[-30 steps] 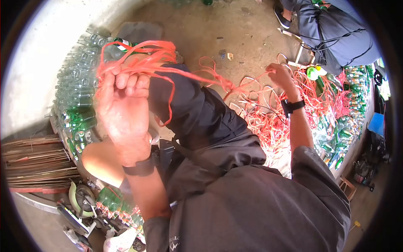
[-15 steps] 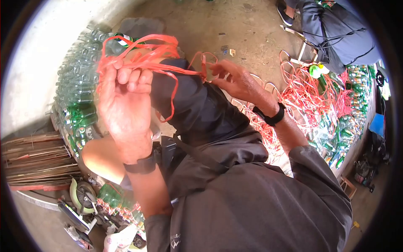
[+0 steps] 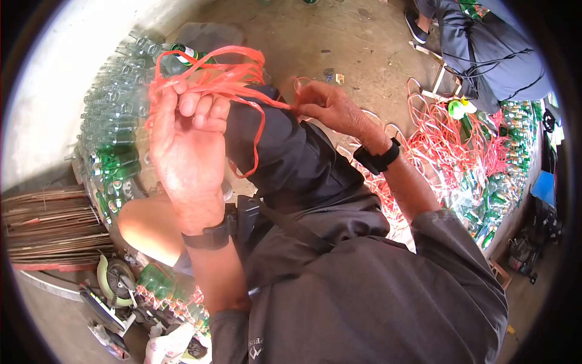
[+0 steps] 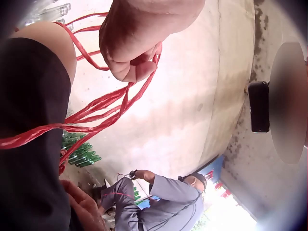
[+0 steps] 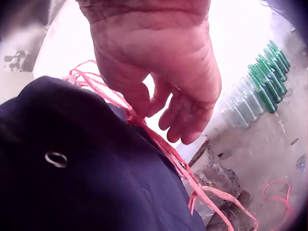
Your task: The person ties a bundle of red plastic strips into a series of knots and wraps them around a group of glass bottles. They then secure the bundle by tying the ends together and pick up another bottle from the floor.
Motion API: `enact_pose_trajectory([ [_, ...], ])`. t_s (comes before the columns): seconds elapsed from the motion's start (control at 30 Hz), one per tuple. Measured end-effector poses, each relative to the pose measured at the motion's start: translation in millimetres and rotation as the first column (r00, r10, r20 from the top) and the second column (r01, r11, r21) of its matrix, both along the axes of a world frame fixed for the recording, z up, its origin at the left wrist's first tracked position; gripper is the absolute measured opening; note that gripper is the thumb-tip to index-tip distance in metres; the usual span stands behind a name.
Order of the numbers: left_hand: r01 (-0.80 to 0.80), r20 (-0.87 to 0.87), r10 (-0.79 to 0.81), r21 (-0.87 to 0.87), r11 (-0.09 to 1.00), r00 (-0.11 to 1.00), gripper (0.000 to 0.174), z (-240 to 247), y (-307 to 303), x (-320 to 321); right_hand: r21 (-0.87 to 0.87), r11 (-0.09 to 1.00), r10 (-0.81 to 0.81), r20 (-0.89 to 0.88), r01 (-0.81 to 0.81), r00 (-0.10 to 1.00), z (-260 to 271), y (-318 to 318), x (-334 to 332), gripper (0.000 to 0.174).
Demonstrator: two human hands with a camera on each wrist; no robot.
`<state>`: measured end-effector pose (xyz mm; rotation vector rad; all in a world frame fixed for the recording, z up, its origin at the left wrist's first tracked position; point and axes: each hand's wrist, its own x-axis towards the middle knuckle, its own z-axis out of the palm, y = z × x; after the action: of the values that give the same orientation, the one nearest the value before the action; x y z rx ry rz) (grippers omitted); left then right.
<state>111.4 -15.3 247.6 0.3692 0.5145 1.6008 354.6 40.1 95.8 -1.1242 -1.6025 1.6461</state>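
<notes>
Red plastic strands (image 3: 233, 73) loop over the left hand (image 3: 191, 142), whose fingers curl round them, palm toward the head camera. The strands run across the dark-trousered knee to the right hand (image 3: 339, 112). In the right wrist view, the thumb and a finger of the right hand (image 5: 159, 72) pinch the strands (image 5: 132, 115) near a knot, the other fingers loosely bent. The left wrist view shows the left hand (image 4: 137, 38) gripping several strands (image 4: 96, 113) that hang down and across the knee.
Clear and green bottles (image 3: 112, 115) line the wall at the left. A tangled pile of red strands (image 3: 442, 139) lies at the right, beside more bottles (image 3: 518, 133). Another person (image 3: 485, 48) sits at the upper right. Bundled sticks (image 3: 57, 230) lie at the lower left.
The right hand has come leftward from beside the pile to the strands near the knee, and its fingers have closed on them. The left hand has barely moved, still gripping its strands.
</notes>
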Motion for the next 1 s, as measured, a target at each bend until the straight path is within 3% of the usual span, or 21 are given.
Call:
enact_pose_trajectory([
  [0.1,0.02,-0.005,-0.02,-0.001,1.0,1.0,0.012,-2.1,1.1,-1.4,0.143,0.984,0.099,0.067,-0.107,0.993,3.7,-2.0,-1.6,0.007],
  [0.17,-0.014,-0.041,0.013,-0.019,1.0,0.999,0.012,-1.9,-0.5,-0.9,-0.039,0.998,0.049,0.004,-0.049,0.999,10.1,-4.6,-3.9,0.006],
  [0.27,-0.051,-0.104,0.048,-0.024,0.998,0.993,0.012,-4.3,-2.2,-3.9,-0.058,0.998,-0.023,-0.1,0.017,0.995,14.5,-2.4,-0.2,0.011],
  [0.37,-0.075,-0.183,0.066,-0.044,0.996,0.981,0.013,-7.1,-3.9,-2.9,-0.076,0.997,-0.03,-0.075,0.025,0.997,40.6,-1.2,11.0,0.015],
  [0.63,-0.275,-0.42,0.187,-0.159,0.948,0.888,0.01,-5.6,4.6,17.7,0.098,0.987,-0.121,-0.044,0.125,0.992,85.9,9.3,27.7,0.016],
  [0.77,-0.144,-0.502,0.072,-0.106,0.984,0.862,0.008,-18.1,4.0,22.1,0.089,0.988,-0.122,-0.024,0.123,0.992,96.5,7.4,26.8,0.015],
  [0.83,-0.083,-0.627,-0.015,-0.126,0.989,0.779,0.013,-19.4,2.2,37.2,0.082,0.989,-0.12,0.003,0.12,0.993,101.6,3.3,22.6,0.015],
  [0.9,-0.056,-0.607,-0.07,-0.187,0.981,0.792,0.016,-20.5,2.5,49.2,0.156,0.979,-0.134,0.002,0.133,0.991,105.1,-1.2,16.9,0.016],
  [1.0,0.02,-0.599,-0.166,-0.243,0.97,0.783,0.021,-21.4,3.2,58.4,0.123,0.983,-0.134,-0.048,0.139,0.99,110.8,-6.4,7.0,0.016],
])
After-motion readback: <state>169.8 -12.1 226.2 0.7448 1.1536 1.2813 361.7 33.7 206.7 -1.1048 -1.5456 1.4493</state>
